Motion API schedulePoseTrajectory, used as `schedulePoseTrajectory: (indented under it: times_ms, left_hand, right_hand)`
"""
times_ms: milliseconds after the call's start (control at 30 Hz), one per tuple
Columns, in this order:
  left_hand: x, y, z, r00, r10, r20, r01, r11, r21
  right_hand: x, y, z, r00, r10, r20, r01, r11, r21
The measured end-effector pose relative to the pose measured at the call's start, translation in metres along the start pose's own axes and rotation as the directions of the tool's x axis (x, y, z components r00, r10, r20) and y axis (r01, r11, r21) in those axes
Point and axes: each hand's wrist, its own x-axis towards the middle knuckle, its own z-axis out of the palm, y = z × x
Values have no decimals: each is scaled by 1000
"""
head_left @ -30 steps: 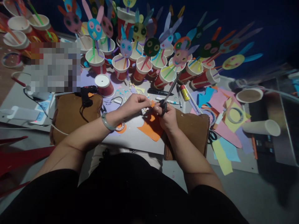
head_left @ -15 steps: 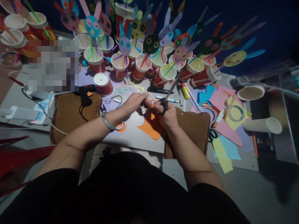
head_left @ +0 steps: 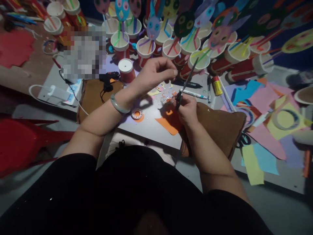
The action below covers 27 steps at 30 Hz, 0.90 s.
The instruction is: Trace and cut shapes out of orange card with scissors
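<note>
"Where are the scissors (head_left: 183,89)?"

"In the right hand (head_left: 187,107), above the table (head_left: 149,122). The fingers are closed around the black handles, and the blades point up and away from the person. In this view the tips overlap a red cup (head_left: 187,70)."

"And the left hand (head_left: 158,73)?"

"It's raised beside the scissors, thumb and fingers curled toward each other. I can't tell whether anything is pinched between them. A pale bracelet (head_left: 119,105) circles that wrist."

"What lies right below?"

"A piece of orange paper (head_left: 171,123), near the right hand, and small paper scraps (head_left: 161,88) farther back. A white ring (head_left: 137,114) sits to the left of the orange sheet."

"Farther out?"

"Behind the hands, a black marker (head_left: 189,84), a white marker (head_left: 194,94) and a glue stick (head_left: 217,85). An upturned cup (head_left: 126,67) stands to the left, with a black glue gun (head_left: 107,80) near it. Off to the right there's a spread of coloured paper (head_left: 266,94) with a tape roll (head_left: 285,119) on it."

"And at the back?"

"Rows of cups with straws and paper animal faces, including a blue face (head_left: 122,9)."
</note>
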Motion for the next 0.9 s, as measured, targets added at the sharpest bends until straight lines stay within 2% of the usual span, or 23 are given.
schedulePoseTrajectory:
  times_ms: [100,167,200,267,367,433,600,800,900]
  left_hand:
    - [-22,7,-19,997,-39,70,23,974,224]
    - [-41,1,-34,986,-60,155,-11,907,421]
    - [-52,-3,-41,971,-90,223,-49,835,549]
    - [-72,-14,-51,945,-175,278,-112,623,774]
    - [-95,-29,-55,941,-254,224,-143,302,942]
    - [-105,-36,-52,957,-241,164,-117,198,973]
    - [-106,-44,-44,969,-207,131,-109,114,987]
    - [-92,-50,-39,962,-248,111,-113,9,994]
    - [-87,-52,-38,959,-254,124,-129,-3,992]
  right_hand:
    - [0,1,2,999,-2,44,2,1000,2]
    - [0,3,4,997,1,76,-3,1000,18]
    - [1,4,5,995,-2,95,-1,1000,30]
    - [1,6,7,991,-19,129,13,999,45]
    - [3,7,11,990,-59,131,56,998,30]
    - [4,8,12,990,-73,119,71,997,16]
    - [6,10,12,991,-78,105,80,997,-22]
    - [7,13,14,991,-94,98,96,995,-18]
    - [6,14,15,990,-107,92,110,994,-25]
